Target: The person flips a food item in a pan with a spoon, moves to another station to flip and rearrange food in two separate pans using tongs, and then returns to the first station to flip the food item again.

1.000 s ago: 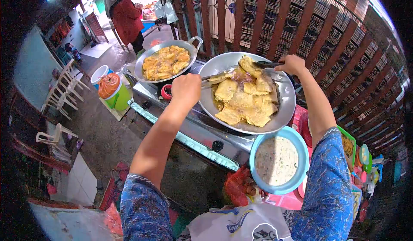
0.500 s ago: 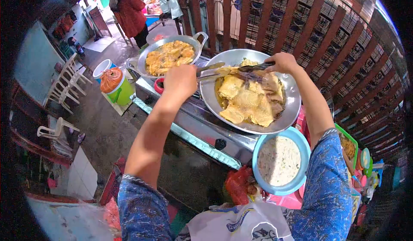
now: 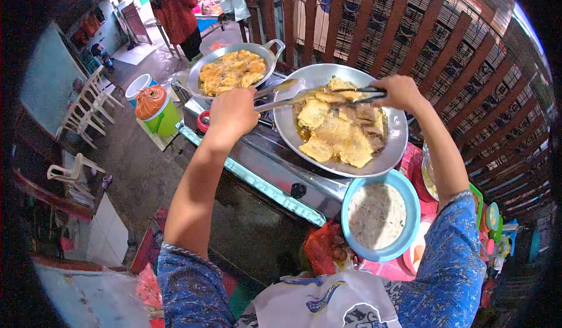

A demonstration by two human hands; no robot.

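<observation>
My left hand (image 3: pixel 232 114) is closed round the handles of two long metal utensils (image 3: pixel 287 98) that reach over the large pan (image 3: pixel 400 143). My right hand (image 3: pixel 399 91) grips a black-handled utensil (image 3: pixel 366 95) above the pan's far side, its end close to the metal utensils. Yellow battered pieces (image 3: pixel 336 138) lie in oil in this pan. Behind my left hand, the smaller two-handled pan (image 3: pixel 193 81) holds golden fried pieces (image 3: pixel 233 70). A blue bowl (image 3: pixel 414 211) of pale batter stands below the large pan.
Both pans rest on a metal stove (image 3: pixel 275 179). A slatted wooden fence (image 3: pixel 363 23) runs behind it. At the left are a green-and-white bucket (image 3: pixel 163 120) and white plastic chairs (image 3: pixel 73 173). A person in red (image 3: pixel 175 6) stands at the back.
My right hand has shifted slightly right with its utensil. My left hand has moved slightly left, and its metal utensils look more spread apart. The view has shifted slightly.
</observation>
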